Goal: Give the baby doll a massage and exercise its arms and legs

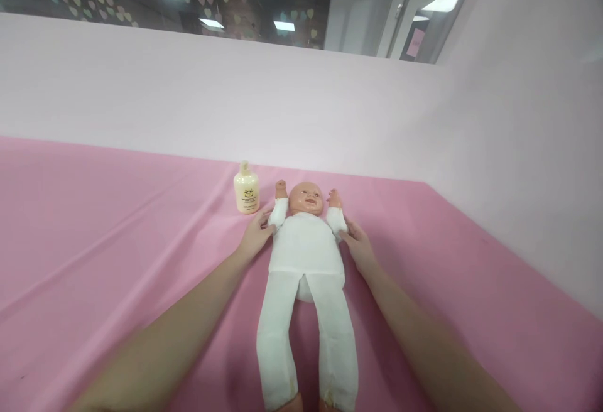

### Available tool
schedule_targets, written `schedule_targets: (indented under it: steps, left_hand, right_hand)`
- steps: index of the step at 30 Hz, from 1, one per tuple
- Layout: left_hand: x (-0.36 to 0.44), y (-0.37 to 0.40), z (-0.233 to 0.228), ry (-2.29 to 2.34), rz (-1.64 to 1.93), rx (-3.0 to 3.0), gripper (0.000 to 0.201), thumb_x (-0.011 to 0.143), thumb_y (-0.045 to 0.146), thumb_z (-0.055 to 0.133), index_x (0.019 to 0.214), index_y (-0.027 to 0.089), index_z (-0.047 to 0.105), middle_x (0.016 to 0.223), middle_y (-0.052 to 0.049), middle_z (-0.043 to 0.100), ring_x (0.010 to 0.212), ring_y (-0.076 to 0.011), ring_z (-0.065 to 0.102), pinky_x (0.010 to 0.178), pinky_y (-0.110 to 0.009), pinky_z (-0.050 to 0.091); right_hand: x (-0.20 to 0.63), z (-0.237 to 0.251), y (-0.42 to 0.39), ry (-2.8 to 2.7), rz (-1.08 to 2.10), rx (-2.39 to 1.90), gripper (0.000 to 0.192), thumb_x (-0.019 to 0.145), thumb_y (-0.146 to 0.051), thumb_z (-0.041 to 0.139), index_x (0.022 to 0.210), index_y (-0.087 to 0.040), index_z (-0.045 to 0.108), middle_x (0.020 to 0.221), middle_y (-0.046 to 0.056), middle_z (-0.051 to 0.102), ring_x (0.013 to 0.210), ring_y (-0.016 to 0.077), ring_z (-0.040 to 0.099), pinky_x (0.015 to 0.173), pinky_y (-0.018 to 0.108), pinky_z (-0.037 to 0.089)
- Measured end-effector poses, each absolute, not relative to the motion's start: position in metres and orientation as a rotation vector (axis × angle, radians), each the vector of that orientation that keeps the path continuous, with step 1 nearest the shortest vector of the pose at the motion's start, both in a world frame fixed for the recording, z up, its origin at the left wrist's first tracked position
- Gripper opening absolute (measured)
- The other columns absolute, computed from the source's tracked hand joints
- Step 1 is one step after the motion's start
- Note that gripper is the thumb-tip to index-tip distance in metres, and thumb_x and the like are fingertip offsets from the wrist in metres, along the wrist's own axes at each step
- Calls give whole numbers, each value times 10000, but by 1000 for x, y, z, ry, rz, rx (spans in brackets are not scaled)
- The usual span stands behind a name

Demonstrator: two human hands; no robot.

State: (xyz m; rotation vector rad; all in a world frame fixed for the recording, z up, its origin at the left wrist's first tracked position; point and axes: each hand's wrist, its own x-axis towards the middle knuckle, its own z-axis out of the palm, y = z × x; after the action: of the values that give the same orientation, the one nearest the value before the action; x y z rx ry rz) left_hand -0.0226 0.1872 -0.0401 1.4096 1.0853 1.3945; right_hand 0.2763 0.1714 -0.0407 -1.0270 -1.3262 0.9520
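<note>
Cream lotion bottle (246,189) stood upright on pink counter (94,223), my left hand (255,234) lay open against doll (306,255) sleeve, doll lay face-up mid-counter, my right hand (358,247) touched opposite sleeve, fingers loosely spread, gripping nothing.

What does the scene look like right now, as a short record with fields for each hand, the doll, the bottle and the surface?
left hand: left hand, fingers open, resting against the doll's sleeve at the shoulder
right hand: right hand, fingers open, touching the doll's other sleeve
doll: baby doll on its back, white clothes, arms raised, head away from the person
bottle: cream bottle, upright, beside the doll's head, apart from the left hand
surface: pink cloth, creased
backdrop: pale pink wall behind
</note>
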Motion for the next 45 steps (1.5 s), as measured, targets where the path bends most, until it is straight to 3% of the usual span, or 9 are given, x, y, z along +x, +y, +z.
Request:
schedule_targets:
  steps: [6, 9, 21, 25, 28, 31, 35, 39, 45]
  left_hand:
    - [-23, 193, -44, 983, 1393, 1329, 385, 613, 98, 600, 992, 163, 590, 925, -46, 677, 814, -188, 625, 714, -291, 459]
    - [-22, 193, -45, 965, 1390, 1343, 326, 602, 107, 643, 922, 155, 601, 892, -46, 677, 782, -180, 618, 703, -283, 458]
    - [-20, 187, -40, 1058, 1382, 1438, 366, 740, 142, 496, 1097, 177, 570, 1075, -76, 636, 983, -215, 592, 813, -327, 458]
    - [-17, 183, -38, 1157, 1472, 1467, 486, 785, 206, 552, 1256, 224, 432, 1256, -96, 534, 1062, -202, 557, 873, -348, 455]
    - [-17, 181, -38, 1220, 1500, 1499, 456, 806, 250, 567, 1237, 242, 416, 1314, -97, 481, 1051, -191, 557, 877, -353, 459]
    - [-20, 182, -39, 1304, 1481, 1564, 338, 815, 277, 563, 1143, 236, 493, 1252, -79, 516, 1028, -192, 555, 894, -359, 445]
    - [-21, 186, -42, 1343, 1471, 1583, 298, 808, 296, 568, 1098, 230, 551, 1165, -67, 553, 966, -189, 548, 867, -344, 438]
    - [-20, 185, -42, 1311, 1454, 1564, 320, 806, 311, 573, 1114, 225, 562, 1115, -65, 577, 914, -187, 542, 831, -329, 429]
    - [-19, 181, -37, 1271, 1456, 1515, 346, 784, 296, 600, 1120, 220, 577, 1106, -63, 598, 910, -196, 549, 838, -324, 418]
  right_hand:
    - [274, -36, 167, -1239, 1037, -1005, 191, 662, -218, 635, 852, -217, 652, 892, 4, 702, 844, 190, 626, 826, 356, 480]
    - [272, -34, 164, -1223, 1075, -968, 112, 643, -212, 657, 753, -209, 641, 871, 10, 699, 895, 197, 621, 860, 354, 464]
    - [269, -22, 157, -1470, 858, -1126, 396, 780, -284, 459, 1104, -191, 667, 1093, 35, 679, 1020, 227, 582, 930, 361, 433]
    - [266, -21, 153, -1491, 758, -1110, 497, 823, -309, 453, 1312, -258, 529, 1234, 7, 617, 1194, 221, 519, 1050, 391, 376]
    - [266, -25, 155, -1439, 722, -1152, 561, 844, -386, 483, 1391, -278, 425, 1306, 15, 569, 1237, 222, 498, 1072, 417, 370]
    - [268, -29, 158, -1406, 707, -1154, 581, 849, -420, 513, 1402, -290, 392, 1308, 31, 564, 1188, 215, 539, 1023, 410, 428]
    - [272, -34, 163, -1341, 698, -1178, 506, 844, -423, 544, 1318, -267, 462, 1245, 70, 592, 1081, 211, 590, 923, 402, 491]
    - [274, -37, 164, -1330, 692, -1241, 415, 826, -419, 567, 1200, -241, 541, 1200, 80, 608, 1069, 212, 587, 925, 398, 476]
    - [274, -34, 164, -1342, 707, -1287, 413, 824, -408, 551, 1201, -242, 559, 1225, 78, 599, 1072, 214, 585, 933, 392, 458]
